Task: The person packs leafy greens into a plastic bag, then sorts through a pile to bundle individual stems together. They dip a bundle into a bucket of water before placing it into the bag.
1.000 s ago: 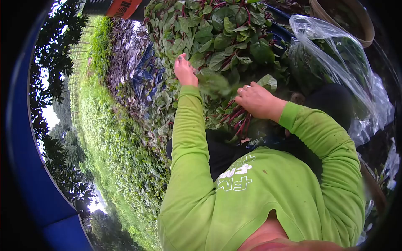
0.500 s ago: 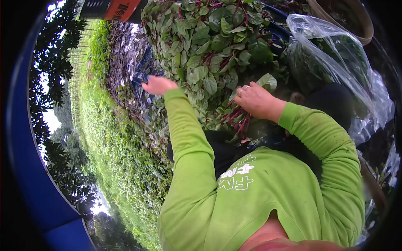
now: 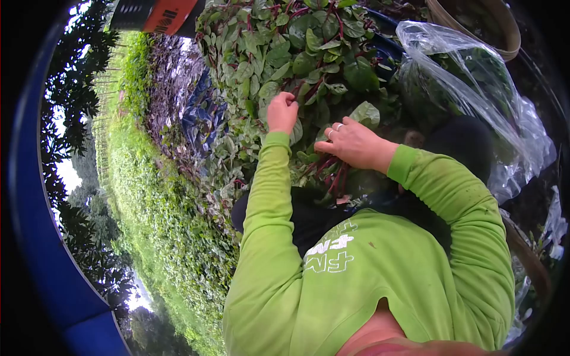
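My right hand (image 3: 358, 145), a ring on one finger, is closed round a bunch of red-stemmed leafy greens (image 3: 338, 176), probably Malabar spinach. The cut stems point down toward my lap, and a broad leaf shows above my knuckles. To its left, my left hand (image 3: 281, 113) is at the near side of a large heap of the same greens (image 3: 252, 68). Its fingers are curled together close to some red stems; what they grip, if anything, is too small to make out.
A clear plastic bag (image 3: 504, 118) with greens inside lies to the right, below a round basket rim (image 3: 513, 38). Blue plastic sheeting (image 3: 205, 113) lies left of the heap. A dark container with an orange label (image 3: 169, 15) stands at the top left. Green plants (image 3: 154, 178) fill the left side.
My left hand has come back rightward from over the blue sheeting to the heap, its fingers now curled. My right hand still holds the bunch and has shifted slightly left.
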`<state>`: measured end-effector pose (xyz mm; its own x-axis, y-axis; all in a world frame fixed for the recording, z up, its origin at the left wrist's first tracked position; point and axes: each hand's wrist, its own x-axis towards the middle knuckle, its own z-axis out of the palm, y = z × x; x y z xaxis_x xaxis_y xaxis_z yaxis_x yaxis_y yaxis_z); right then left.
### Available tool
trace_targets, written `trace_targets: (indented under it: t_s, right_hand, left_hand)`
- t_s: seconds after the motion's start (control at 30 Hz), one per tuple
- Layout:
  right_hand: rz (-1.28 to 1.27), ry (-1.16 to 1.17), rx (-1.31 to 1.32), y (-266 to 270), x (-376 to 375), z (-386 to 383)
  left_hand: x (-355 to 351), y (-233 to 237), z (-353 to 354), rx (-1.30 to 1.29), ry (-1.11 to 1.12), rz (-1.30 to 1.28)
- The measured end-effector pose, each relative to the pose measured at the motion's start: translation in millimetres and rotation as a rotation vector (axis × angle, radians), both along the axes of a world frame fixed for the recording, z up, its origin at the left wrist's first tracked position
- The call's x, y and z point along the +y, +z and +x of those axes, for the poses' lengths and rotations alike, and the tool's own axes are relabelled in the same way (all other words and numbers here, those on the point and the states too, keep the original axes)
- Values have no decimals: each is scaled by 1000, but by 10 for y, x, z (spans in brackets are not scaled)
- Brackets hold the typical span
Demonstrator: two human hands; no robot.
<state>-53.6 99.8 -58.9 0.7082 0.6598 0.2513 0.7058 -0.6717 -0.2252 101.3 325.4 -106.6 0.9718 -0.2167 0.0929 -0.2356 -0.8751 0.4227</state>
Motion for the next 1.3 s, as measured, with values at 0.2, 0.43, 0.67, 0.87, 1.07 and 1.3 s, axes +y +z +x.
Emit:
trace_targets:
  t_s: [0.2, 0.43, 0.67, 0.87, 1.07, 1.3]
  right_hand:
    - [80, -11, -146, -67, 24, 104]
    - [173, -227, 111, -100, 27, 86]
    - [195, -311, 453, -23, 153, 71]
    - [256, -111, 38, -6, -21, 151]
    - [242, -286, 513, 96, 47, 272]
    - [171, -204, 44, 201, -24, 291]
  left_hand:
    - [-217, 270, -625, 982, 49, -867]
    - [-398, 573, -1304, 439, -352, -444]
    - [-449, 634, -1355, 159, -395, -31]
    - [-434, 839, -1306, -11, -510, 160]
    - [-572, 1330, -967, 455, -601, 59]
    - [-105, 1039, 1360, -223, -182, -152]
